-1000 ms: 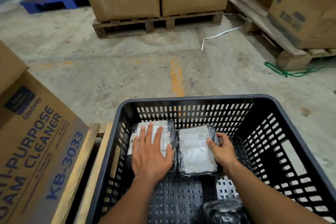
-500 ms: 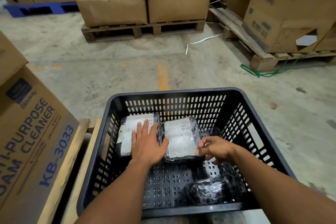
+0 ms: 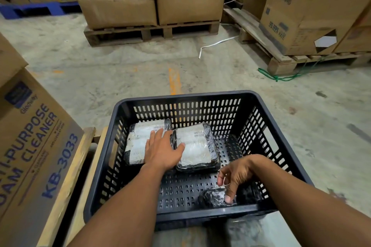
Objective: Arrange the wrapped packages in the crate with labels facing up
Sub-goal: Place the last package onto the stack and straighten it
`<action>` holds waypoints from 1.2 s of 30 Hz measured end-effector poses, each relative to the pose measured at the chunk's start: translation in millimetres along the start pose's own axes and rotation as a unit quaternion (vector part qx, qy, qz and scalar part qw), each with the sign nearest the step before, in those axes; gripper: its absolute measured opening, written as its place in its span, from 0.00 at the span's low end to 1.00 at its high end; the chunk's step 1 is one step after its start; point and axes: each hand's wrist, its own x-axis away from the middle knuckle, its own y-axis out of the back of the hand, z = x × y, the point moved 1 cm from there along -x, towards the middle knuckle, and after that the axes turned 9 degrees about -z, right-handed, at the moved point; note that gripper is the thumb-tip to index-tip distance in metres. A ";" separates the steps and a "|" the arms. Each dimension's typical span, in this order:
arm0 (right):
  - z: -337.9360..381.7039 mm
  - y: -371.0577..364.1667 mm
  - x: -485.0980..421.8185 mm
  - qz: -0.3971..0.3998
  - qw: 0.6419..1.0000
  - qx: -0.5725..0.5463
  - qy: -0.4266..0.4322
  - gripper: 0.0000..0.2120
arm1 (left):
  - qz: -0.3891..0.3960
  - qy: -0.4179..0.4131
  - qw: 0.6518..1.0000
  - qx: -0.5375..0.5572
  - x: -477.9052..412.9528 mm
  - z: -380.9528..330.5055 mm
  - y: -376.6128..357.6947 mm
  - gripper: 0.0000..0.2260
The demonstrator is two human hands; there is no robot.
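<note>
While two label-up packages (image 3: 192, 146) lie against the crate's (image 3: 180, 98) far wall, the left hand (image 3: 162, 150) rests open on them; the right hand (image 3: 236, 174) pinches a dark package (image 3: 212, 198) near the front edge, concrete floor (image 3: 120, 66) beyond.

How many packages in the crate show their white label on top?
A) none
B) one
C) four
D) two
D: two packages, the left package and the middle package, lie side by side at the far end of the crate with white labels up; the dark package under the right hand shows no label.
</note>
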 end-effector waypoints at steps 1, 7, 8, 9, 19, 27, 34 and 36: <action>0.4 0.5 0.2 -0.020 1.000 -0.008 0.005 0.22 | 0.001 0.001 1.000 0.000 0.3 -0.6 0.0 0.34; 10.5 18.8 1.8 -0.154 0.967 -0.173 0.104 0.12 | -0.004 0.002 1.000 0.008 0.8 -1.9 1.8 0.33; 12.3 20.9 -0.4 -0.197 0.952 -0.201 0.121 0.09 | -0.004 0.003 1.000 0.009 0.7 -2.1 2.0 0.32; 13.5 21.7 -4.0 -0.246 0.937 -0.207 0.138 0.07 | -0.002 0.004 1.000 0.008 0.6 -2.4 2.2 0.32; 14.6 24.4 -21.7 -0.249 0.957 -0.110 0.105 0.21 | -0.025 -0.002 1.000 0.006 3.0 -5.4 4.4 0.29; 23.8 54.4 -7.1 -0.230 0.937 -0.197 0.171 0.13 | 0.019 0.028 0.981 0.191 0.4 -26.6 9.7 0.17; 21.1 104.1 15.1 -0.274 0.831 -0.425 0.231 0.14 | 0.122 0.144 0.890 0.414 -19.5 -23.7 25.1 0.22; 17.1 104.9 12.1 -0.281 0.797 -0.484 0.229 0.14 | 0.136 0.173 0.862 0.457 -22.3 -20.2 29.8 0.25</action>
